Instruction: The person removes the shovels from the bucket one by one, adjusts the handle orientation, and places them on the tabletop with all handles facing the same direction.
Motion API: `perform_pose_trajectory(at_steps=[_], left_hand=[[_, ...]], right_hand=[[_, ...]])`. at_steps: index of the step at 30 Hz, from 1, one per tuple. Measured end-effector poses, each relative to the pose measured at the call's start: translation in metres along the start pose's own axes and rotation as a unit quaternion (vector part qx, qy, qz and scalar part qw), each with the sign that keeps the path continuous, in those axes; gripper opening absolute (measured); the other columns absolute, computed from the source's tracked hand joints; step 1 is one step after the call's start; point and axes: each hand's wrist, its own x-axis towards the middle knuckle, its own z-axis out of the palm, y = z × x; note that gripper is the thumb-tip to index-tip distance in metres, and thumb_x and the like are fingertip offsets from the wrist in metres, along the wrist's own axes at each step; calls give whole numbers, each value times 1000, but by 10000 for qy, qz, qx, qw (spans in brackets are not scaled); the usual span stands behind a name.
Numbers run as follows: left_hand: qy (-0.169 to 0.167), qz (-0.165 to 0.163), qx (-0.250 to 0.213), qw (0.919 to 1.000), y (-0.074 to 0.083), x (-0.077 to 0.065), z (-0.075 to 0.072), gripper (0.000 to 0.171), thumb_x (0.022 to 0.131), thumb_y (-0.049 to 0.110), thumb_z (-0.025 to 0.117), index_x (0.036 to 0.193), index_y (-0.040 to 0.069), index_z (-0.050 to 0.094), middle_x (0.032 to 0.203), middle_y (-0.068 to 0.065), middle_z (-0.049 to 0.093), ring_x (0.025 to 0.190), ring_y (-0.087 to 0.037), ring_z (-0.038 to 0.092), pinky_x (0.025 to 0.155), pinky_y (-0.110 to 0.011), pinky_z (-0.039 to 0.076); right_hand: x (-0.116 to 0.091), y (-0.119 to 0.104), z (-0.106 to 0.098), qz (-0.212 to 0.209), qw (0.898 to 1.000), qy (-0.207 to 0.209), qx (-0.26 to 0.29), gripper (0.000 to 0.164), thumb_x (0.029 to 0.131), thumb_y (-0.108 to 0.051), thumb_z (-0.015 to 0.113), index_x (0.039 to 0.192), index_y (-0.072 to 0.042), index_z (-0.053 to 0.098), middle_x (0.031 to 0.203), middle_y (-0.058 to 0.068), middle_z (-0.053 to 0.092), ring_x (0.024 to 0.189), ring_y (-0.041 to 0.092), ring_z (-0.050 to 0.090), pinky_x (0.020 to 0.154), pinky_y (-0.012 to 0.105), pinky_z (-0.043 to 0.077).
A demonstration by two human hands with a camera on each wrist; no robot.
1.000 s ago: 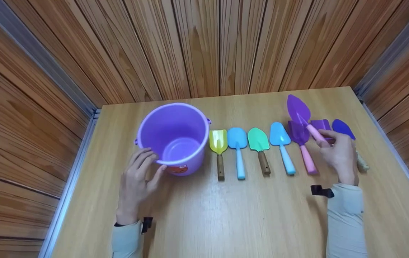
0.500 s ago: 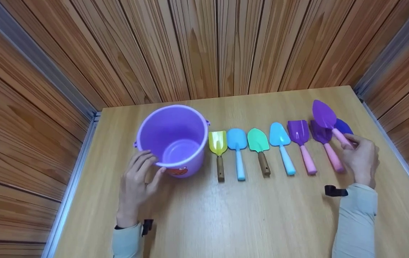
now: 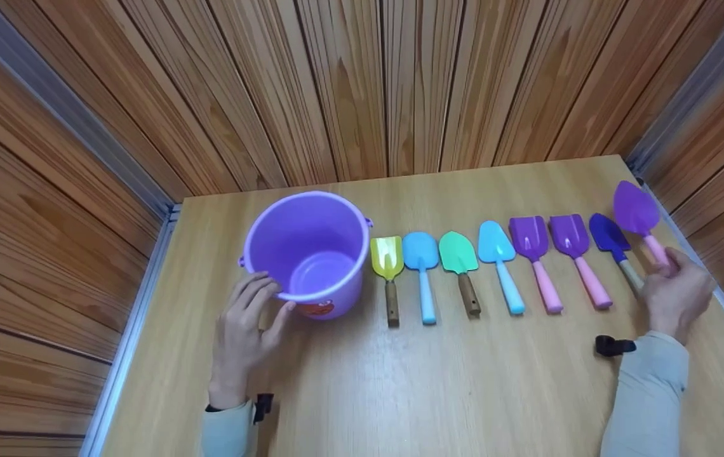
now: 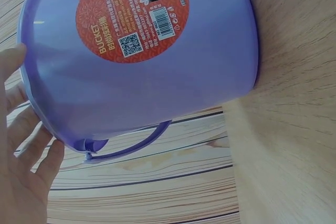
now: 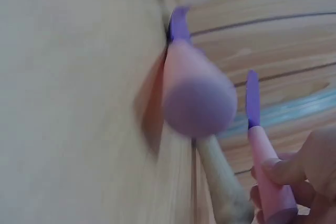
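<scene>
My left hand point(image 3: 242, 330) is at the near-left rim of a purple bucket point(image 3: 343, 285), fingers over the rim and thumb at its outer side. In the left wrist view the bucket's wall point(image 4: 157, 85) carries a red round label, and its handle point(image 4: 131, 150) hangs down beside it. My right hand point(image 3: 678, 293) grips the pink handle of a trowel with a pointed purple blade point(image 3: 635, 208), raised at the right end of a row of shovels. Beside it lies a dark blue trowel point(image 3: 608, 233), its pale handle partly hidden by the right hand.
Left to right in the row lie a yellow shovel point(image 3: 387, 257), a blue one point(image 3: 420, 251), a green one point(image 3: 458, 252), a light blue one point(image 3: 496, 241) and two purple ones with pink handles point(image 3: 546, 285). Wooden-plank walls point(image 3: 362, 89) enclose the table point(image 3: 438, 393).
My right hand has carried the pointed purple trowel rightward, past the second purple shovel and the dark blue trowel. The left hand and bucket have stayed in place.
</scene>
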Motion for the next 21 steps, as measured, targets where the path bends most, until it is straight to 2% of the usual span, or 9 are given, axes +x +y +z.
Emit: perform_pose_trajectory(at_steps=[3, 7, 12, 21], left_hand=[[12, 22, -28, 10000, 0, 1, 1, 33, 88, 29, 77, 114, 10, 71, 122, -3, 69, 126, -23, 57, 110, -27, 44], [-9, -41, -50, 10000, 0, 3, 1, 33, 89, 29, 77, 116, 11, 71, 124, -2, 68, 127, -21, 57, 111, -27, 44], [-43, -70, -46, 10000, 2, 1, 3, 33, 88, 28, 78, 117, 13, 71, 124, 0, 68, 127, -20, 56, 111, -28, 44], [-83, -161, 40, 9998, 2, 2, -2, 37, 89, 31, 78, 121, 15, 71, 126, 2, 67, 129, -18, 55, 113, -28, 42]], right_hand=[[5, 4, -4, 353, 9994, -47, -9, 50, 103, -16, 42, 153, -21, 37, 157, 10, 40, 143, 31, 39, 119, 47, 34], [11, 10, -7, 465, 9987, 126, -133, 49, 103, -13, 42, 152, -21, 38, 155, 10, 43, 137, 30, 45, 114, 44, 41], [16, 19, -12, 693, 9975, 59, -153, 50, 104, -11, 40, 153, -21, 35, 157, 10, 41, 128, 31, 44, 115, 45, 40], [23, 26, -4, 653, 9975, -81, -273, 49, 104, -12, 42, 152, -16, 39, 154, 16, 44, 124, 35, 44, 114, 49, 41]])
